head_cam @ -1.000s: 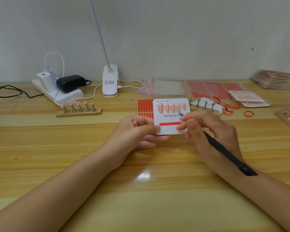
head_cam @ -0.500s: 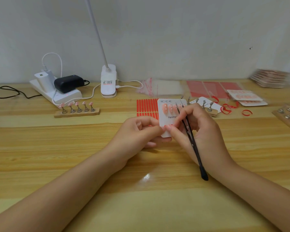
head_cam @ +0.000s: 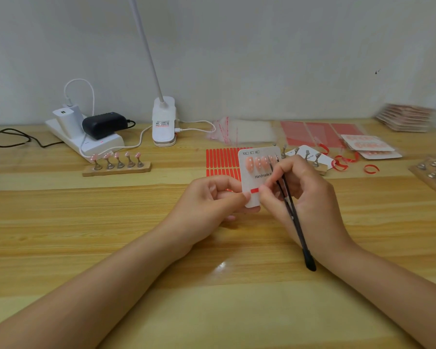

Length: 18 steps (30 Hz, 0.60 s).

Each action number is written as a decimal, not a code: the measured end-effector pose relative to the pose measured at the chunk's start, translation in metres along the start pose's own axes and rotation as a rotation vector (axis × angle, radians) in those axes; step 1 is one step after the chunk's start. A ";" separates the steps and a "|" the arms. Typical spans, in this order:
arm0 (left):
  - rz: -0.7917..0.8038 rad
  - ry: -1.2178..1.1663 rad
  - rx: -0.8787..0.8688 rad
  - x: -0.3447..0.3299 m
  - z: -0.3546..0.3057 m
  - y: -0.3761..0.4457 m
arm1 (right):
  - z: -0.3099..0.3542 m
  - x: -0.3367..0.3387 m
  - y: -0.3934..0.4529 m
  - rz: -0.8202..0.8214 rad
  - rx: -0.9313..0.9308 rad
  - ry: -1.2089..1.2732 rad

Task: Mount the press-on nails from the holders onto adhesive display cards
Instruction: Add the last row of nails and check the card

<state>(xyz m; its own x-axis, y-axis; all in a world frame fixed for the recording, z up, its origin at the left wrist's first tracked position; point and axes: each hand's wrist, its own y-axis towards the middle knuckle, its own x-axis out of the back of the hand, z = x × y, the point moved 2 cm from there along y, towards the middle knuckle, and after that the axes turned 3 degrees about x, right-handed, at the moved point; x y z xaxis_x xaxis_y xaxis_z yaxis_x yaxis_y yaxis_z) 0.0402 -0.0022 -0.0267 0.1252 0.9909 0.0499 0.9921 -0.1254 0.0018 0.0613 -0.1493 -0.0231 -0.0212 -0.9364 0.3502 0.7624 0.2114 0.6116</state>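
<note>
Wooden worktop (head_cam: 61, 222) carries everything; landmark is the white card (head_cam: 252, 178) held up near its middle. Left of the card, far back: white power strip (head_cam: 86, 144) with a black adapter (head_cam: 103, 125) on it, then a white lamp base (head_cam: 163, 125) closer in. Right of the card, far back: stack of packed cards (head_cam: 405, 118). Left of the card, nearer: wooden holder (head_cam: 117, 167) with five pink nails on stands. Just behind the card: sheet of red strips (head_cam: 222, 162). Left hand (head_cam: 212, 200) pinches the card's lower left edge, fingers clamped on it. Right hand (head_cam: 305, 195) covers the card's right side, fingers curled round black tweezers (head_cam: 293, 215), thumb tip at the card's red strip. Card shows pink nails (head_cam: 258, 163) in a row along its top.
</note>
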 end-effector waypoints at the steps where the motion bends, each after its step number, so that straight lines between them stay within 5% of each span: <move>1: 0.005 -0.006 0.005 0.000 0.000 0.000 | -0.001 0.000 0.000 -0.005 -0.005 0.006; 18: -0.055 0.002 0.040 -0.002 -0.003 0.000 | -0.001 0.000 0.000 0.000 0.018 0.032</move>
<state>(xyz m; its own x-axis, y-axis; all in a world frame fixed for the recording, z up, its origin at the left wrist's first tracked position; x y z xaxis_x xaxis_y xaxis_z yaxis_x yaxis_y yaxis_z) 0.0401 -0.0041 -0.0240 0.0703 0.9961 0.0527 0.9970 -0.0684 -0.0358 0.0614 -0.1495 -0.0239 -0.0007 -0.9449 0.3273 0.7508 0.2157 0.6244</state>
